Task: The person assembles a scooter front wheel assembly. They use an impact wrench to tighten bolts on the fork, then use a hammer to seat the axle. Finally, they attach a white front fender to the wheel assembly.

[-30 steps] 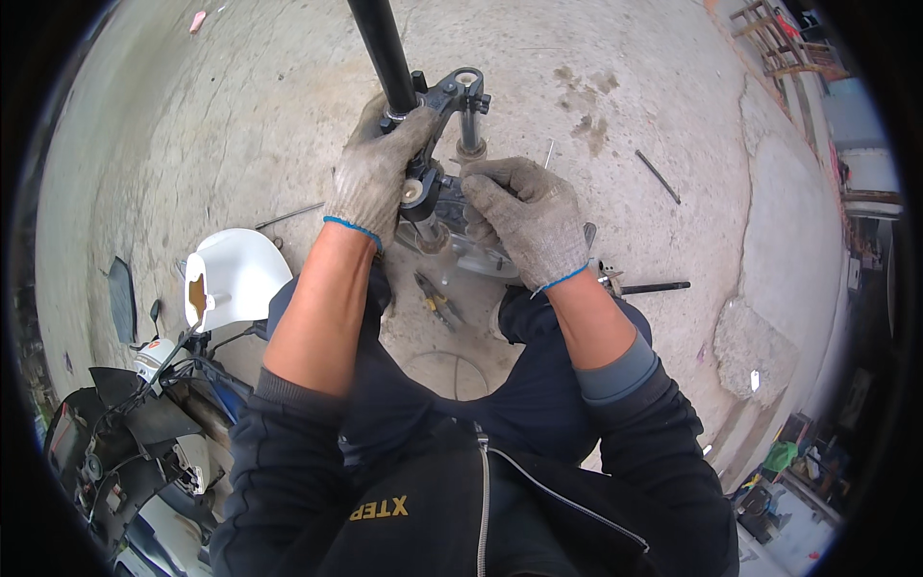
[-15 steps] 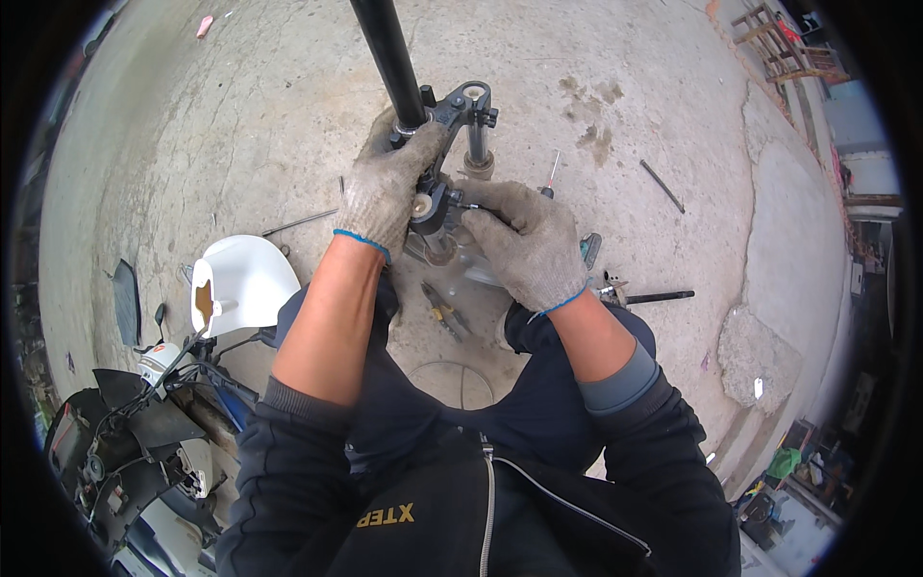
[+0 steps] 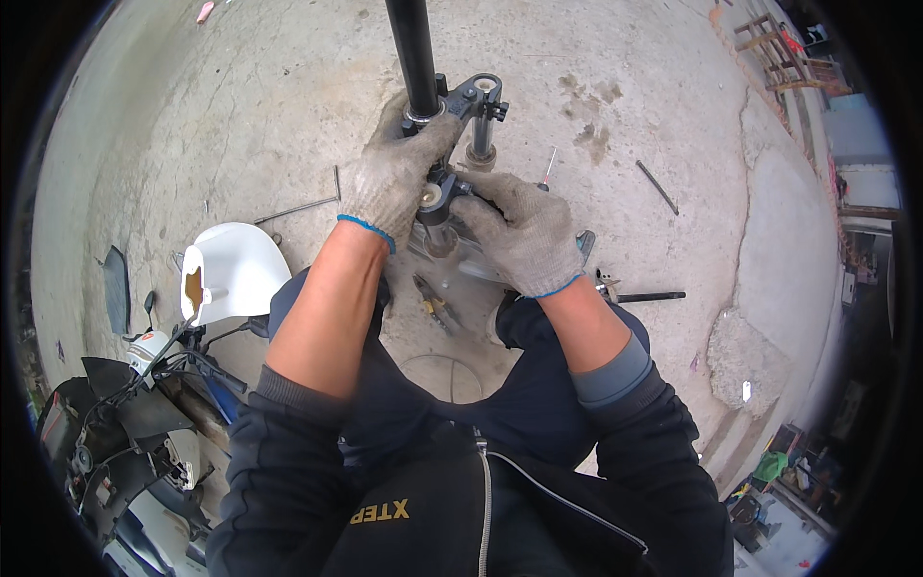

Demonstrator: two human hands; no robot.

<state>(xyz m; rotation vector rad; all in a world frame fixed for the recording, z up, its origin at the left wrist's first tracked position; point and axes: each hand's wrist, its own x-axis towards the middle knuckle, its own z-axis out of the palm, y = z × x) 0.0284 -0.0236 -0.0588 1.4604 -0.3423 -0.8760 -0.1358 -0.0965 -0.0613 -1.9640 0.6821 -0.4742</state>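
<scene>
A motorcycle front fork stands in front of me, with a black steering tube (image 3: 413,62) rising from its dark clamp (image 3: 478,88). Two shiny fork legs (image 3: 483,139) pass through the clamp's ends. My left hand (image 3: 385,183), in a dirty knit glove with a blue cuff, is closed around the clamp at the tube's base. At the near clamp end, the gloved fingers of my right hand (image 3: 529,236) pinch a small bolt (image 3: 465,188) on its side. The bolt is partly hidden by the fingers.
Pliers (image 3: 437,306) lie on the concrete between my feet. A metal rod (image 3: 659,188) and a screwdriver (image 3: 548,168) lie to the right, a bent bar (image 3: 298,210) to the left. A white fairing (image 3: 236,269) and a partly stripped motorcycle (image 3: 144,413) stand at lower left.
The steering tube and clamp appear slightly farther right and more upright in view. My right fingers stay at the bolt, rolled a little further around it. My left hand keeps its grip.
</scene>
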